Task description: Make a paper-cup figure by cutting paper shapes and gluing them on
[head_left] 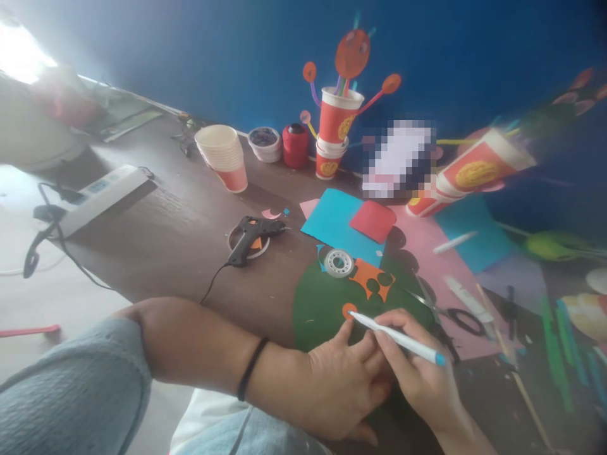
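My right hand (417, 373) grips a white felt-tip pen (403, 339) with a light blue end. The pen's tip touches a small orange paper circle (348, 310). My left hand (346, 379) rests with its fingers spread, one fingertip against the lower edge of that circle. Both lie over a dark green paper sheet (313, 309). Beyond the circle are an orange paper scrap (367, 275) with round cut-outs and a white tape roll (339, 263). Scissors (446, 311) lie to the right, their blades over the green sheet.
A black glue gun (246, 240) rests on a ring, its cord running toward my forearm. Stacked paper cups (225, 161), a decorated cup figure (336, 117) and a tilted one (474, 167) line the wall. Blue paper (327, 218), pink paper (427, 240) and a power strip (104, 193) surround the work.
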The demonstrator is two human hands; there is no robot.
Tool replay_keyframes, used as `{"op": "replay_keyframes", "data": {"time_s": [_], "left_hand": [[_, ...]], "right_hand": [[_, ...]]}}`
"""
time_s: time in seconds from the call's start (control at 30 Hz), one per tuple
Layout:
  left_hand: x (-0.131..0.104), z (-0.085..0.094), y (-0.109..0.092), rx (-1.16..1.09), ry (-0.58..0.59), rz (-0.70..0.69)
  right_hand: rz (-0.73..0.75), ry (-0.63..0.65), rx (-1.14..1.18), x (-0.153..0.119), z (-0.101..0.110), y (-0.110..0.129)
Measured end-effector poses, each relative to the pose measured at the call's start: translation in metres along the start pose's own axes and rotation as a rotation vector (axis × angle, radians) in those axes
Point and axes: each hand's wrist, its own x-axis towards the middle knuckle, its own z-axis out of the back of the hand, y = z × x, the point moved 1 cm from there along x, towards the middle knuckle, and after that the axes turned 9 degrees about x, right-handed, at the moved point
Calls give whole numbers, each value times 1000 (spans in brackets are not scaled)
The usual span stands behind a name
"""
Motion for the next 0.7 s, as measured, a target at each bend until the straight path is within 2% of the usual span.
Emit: {"op": "replay_keyframes", "data": {"time_s": [0.33,0.7], "left_hand": [[-1,4,1,-12,5,9],[0,-3,-1,-46,5,10]], "right_hand": [[12,-8,22,0,2,-2],[-9,-10,36,0,2,-5]]}}
